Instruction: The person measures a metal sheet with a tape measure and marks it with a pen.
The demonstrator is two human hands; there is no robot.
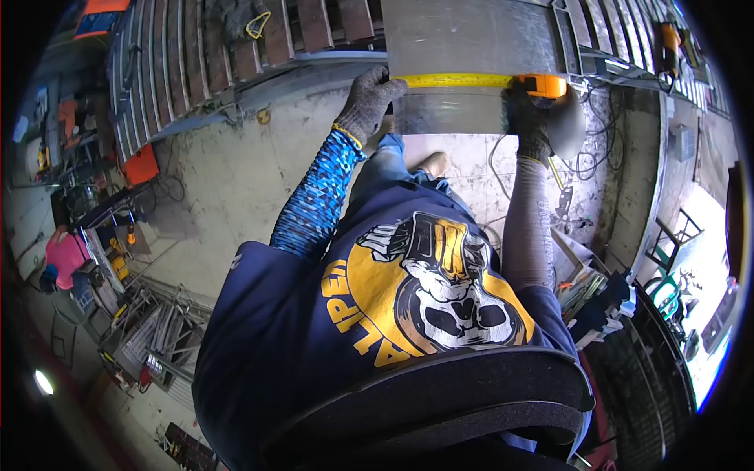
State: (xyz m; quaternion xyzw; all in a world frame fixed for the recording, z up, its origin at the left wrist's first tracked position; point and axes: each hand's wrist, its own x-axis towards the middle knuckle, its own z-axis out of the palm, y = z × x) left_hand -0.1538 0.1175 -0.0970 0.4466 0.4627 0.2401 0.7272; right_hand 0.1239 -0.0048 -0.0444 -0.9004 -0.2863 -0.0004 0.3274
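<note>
Beyond cap brim, left hand and right hand stretch tape measure.

The left hand wears a speckled grey glove, its sleeve mottled blue; the right hand wears a dark glove; the tape measure is yellow-bladed, orange-cased; the metal sheet is dull silver; the shirt is navy with a yellow, white and black skull print.

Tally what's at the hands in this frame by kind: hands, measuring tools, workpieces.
gloved hands: 2, the left hand and the right hand
tape measure: 1, stretched between both hands
metal sheet: 1, under the tape
total: 4
</note>
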